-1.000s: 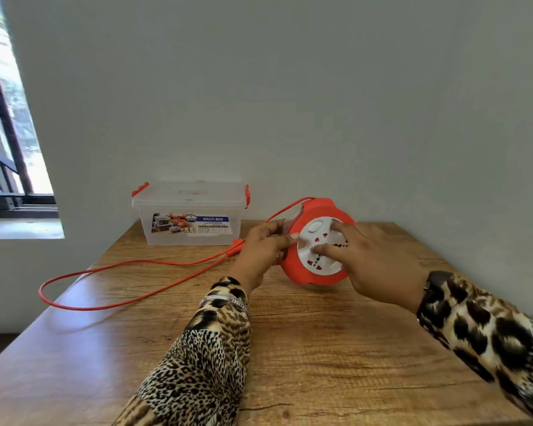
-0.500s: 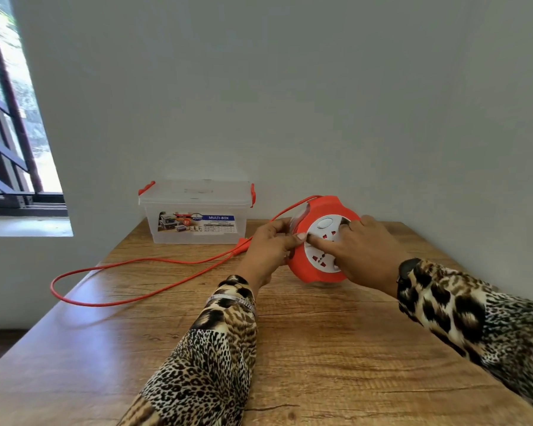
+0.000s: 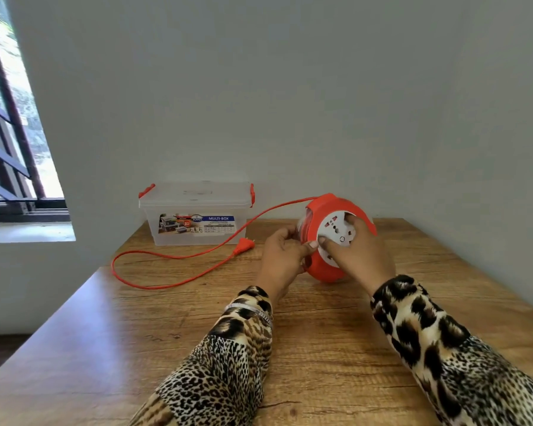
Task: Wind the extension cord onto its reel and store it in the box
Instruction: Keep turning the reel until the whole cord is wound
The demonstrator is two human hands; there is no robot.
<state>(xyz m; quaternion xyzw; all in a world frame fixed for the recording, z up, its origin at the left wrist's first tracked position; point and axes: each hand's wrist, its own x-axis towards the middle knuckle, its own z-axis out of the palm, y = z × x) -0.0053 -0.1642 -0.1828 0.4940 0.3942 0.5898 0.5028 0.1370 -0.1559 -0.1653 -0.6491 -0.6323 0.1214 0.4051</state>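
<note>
An orange cord reel with a white socket face stands on edge on the wooden table. My left hand grips its left rim. My right hand rests on the white face, with fingers pressed into it. The orange cord leaves the top of the reel, loops left across the table and ends in a plug lying in front of the box. The clear box, lid shut with orange latches, sits at the table's back edge against the wall.
A grey wall runs behind the table and along its right side. A window with dark bars and a sill is at the left. The cord loop reaches close to the table's left edge.
The cord loop on the table has grown shorter and pulled rightward. My right hand has turned on the white face, and the plug now lies in plain view.
</note>
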